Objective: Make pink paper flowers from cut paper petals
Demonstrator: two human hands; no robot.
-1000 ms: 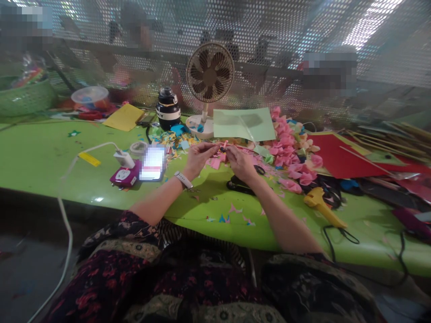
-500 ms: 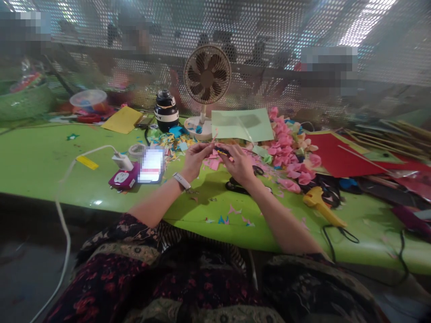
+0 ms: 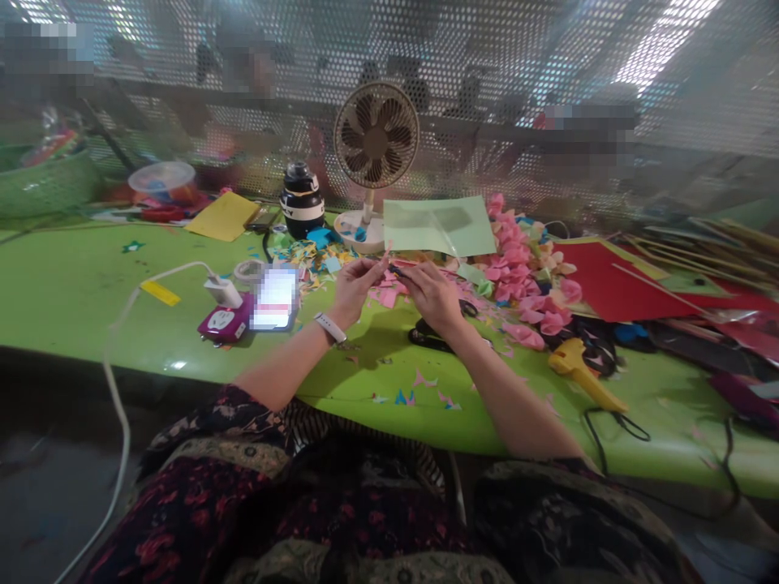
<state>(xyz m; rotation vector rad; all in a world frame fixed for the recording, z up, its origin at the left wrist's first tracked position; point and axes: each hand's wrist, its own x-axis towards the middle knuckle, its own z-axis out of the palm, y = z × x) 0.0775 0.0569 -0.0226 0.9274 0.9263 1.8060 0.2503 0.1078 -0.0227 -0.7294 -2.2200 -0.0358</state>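
My left hand [image 3: 355, 290], with a white band on its wrist, is closed in a pinch on a small pink paper piece [image 3: 390, 247] that sticks up above the fingertips. Close beside it, my right hand [image 3: 434, 295] is closed around a small dark tool [image 3: 395, 270] with a touch of yellow; the fingers cover most of it, and its kind cannot be made out. Both hands are raised over pink paper scraps [image 3: 383, 294]. Below my right hand lies a black-handled tool [image 3: 426, 335], partly covered by the wrist.
Pink paper petals [image 3: 514, 259] are heaped on the right, near red paper [image 3: 608, 280] and a yellow glue gun [image 3: 581, 373]. A phone [image 3: 275, 298] and purple socket block [image 3: 225, 322] lie left. Behind stand a fan [image 3: 376, 139] and black bottle [image 3: 302, 203].
My right fingers have closed further over the dark tool, so less of it shows. The left hand keeps its pinch on the pink paper, nearly still.
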